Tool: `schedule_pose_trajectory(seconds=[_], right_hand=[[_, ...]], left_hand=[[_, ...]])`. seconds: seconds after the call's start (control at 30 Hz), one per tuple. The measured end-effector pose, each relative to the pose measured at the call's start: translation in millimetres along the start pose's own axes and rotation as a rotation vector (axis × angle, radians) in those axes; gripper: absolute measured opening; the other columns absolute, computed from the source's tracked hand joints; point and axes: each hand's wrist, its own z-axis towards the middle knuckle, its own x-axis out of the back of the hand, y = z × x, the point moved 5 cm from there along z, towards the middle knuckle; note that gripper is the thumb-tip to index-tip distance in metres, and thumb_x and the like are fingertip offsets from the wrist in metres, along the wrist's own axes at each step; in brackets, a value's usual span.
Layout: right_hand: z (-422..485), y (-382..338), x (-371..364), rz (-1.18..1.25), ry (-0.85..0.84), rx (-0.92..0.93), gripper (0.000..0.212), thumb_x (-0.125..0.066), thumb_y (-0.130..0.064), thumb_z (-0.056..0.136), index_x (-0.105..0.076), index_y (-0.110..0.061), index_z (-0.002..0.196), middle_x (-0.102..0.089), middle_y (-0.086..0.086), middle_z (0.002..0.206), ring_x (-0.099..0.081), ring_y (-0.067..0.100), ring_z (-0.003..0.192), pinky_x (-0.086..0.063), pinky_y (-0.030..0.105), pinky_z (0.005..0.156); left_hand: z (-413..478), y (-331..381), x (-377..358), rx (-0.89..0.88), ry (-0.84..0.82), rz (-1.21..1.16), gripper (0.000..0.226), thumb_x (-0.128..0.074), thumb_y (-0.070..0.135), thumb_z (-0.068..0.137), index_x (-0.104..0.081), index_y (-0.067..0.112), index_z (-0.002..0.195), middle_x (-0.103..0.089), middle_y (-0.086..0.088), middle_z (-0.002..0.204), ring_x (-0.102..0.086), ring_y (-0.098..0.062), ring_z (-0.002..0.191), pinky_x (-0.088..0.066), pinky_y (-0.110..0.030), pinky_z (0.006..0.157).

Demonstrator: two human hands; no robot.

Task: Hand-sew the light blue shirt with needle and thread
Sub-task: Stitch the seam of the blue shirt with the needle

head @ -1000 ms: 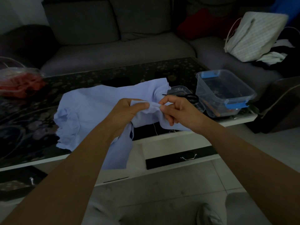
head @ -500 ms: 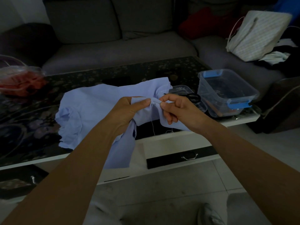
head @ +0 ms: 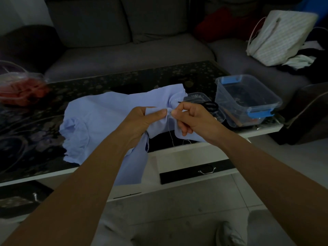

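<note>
Both forearms are bare as far up as one can see, long and slim. The left hand (head: 140,121) and right hand (head: 193,118) have short, neat nails (the thumbnails show best in this dim light). Below, pale grey trousers (head: 113,233) cover the legs, creased at the right knee (head: 230,235).

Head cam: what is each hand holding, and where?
Left hand pinches a fold of the light blue shirt near its edge. Right hand pinches the fabric beside it, where the thread hangs; needle too small to tell.
</note>
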Motion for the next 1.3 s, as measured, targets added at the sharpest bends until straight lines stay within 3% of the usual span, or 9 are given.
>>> schedule_pose_trajectory(seconds=[0.13,0.37,0.67,0.87,0.97,1.13,1.3], right_hand=[[1.7,4.0,0.1,0.161,-0.02,-0.077,0.017,-0.038,-0.001,0.1,-0.055,0.0,0.099,-0.058,0.005,0.055,-0.045,0.014,0.047,-0.044,0.021,0.051],[0.0,-3.2,-4.7,0.081,-0.053,-0.012,0.012,-0.042,-0.008,0.102,-0.048,-0.001,0.111,-0.064,0.012,0.071,-0.047,0.015,0.051,-0.048,0.025,0.056],[2.3,0.8,-1.2,0.038,0.009,-0.014,0.008,-0.045,-0.01,0.101,-0.051,-0.005,0.103,-0.065,0.008,0.067,-0.049,0.015,0.052,-0.049,0.022,0.054],[3.9,1.5,-2.2,0.028,0.008,0.006,0.014,-0.038,0.0,0.1,-0.05,-0.007,0.099,-0.064,0.008,0.067,-0.052,0.016,0.055,-0.048,0.022,0.057],[5.2,2.2,2.7,0.029,0.081,0.018,0.012,-0.042,-0.002,0.1,-0.049,-0.012,0.099,-0.063,0.008,0.07,-0.053,0.015,0.057,-0.049,0.022,0.058],[3.4,-6.8,12.3,-0.295,0.228,0.248,0.015,-0.063,-0.01,0.09,-0.057,-0.018,0.101,-0.056,0.007,0.093,-0.055,0.021,0.076,-0.047,0.025,0.068],[3.0,-11.7,5.0,-0.447,0.258,0.381,0.006,-0.071,-0.008,0.084,-0.068,-0.008,0.09,-0.05,0.007,0.095,-0.049,-0.002,0.082,-0.041,0.01,0.073]], left_hand=[[1.4,-0.5,3.2,-0.002,0.01,-0.063,0.017,-0.057,0.015,0.092,-0.074,0.016,0.091,-0.075,0.0,0.091,-0.068,-0.012,0.088,-0.051,-0.024,0.087],[2.5,-4.5,-0.5,0.035,0.007,-0.049,0.013,-0.06,0.015,0.09,-0.072,0.013,0.089,-0.073,-0.002,0.085,-0.067,-0.01,0.081,-0.052,-0.019,0.075],[1.3,-2.3,-1.0,0.043,0.051,-0.037,0.012,-0.061,0.016,0.089,-0.072,0.011,0.087,-0.073,0.0,0.079,-0.067,-0.009,0.075,-0.053,-0.017,0.069],[-1.1,-0.2,-11.0,0.02,-0.007,-0.022,0.012,-0.062,0.015,0.089,-0.072,0.011,0.084,-0.073,-0.002,0.081,-0.068,-0.01,0.079,-0.054,-0.02,0.074],[0.0,-0.5,-4.8,0.041,0.084,-0.048,0.012,-0.062,0.017,0.089,-0.072,0.011,0.085,-0.074,-0.002,0.081,-0.068,-0.01,0.077,-0.054,-0.02,0.074],[-1.3,-1.0,-5.0,0.068,0.161,-0.048,0.012,-0.066,0.02,0.087,-0.073,0.018,0.078,-0.074,0.003,0.078,-0.069,-0.009,0.077,-0.054,-0.024,0.078],[-0.2,-0.5,-7.1,0.09,0.172,0.013,0.009,-0.067,0.022,0.085,-0.072,0.014,0.084,-0.072,-0.004,0.088,-0.066,-0.014,0.085,-0.052,-0.024,0.081]])
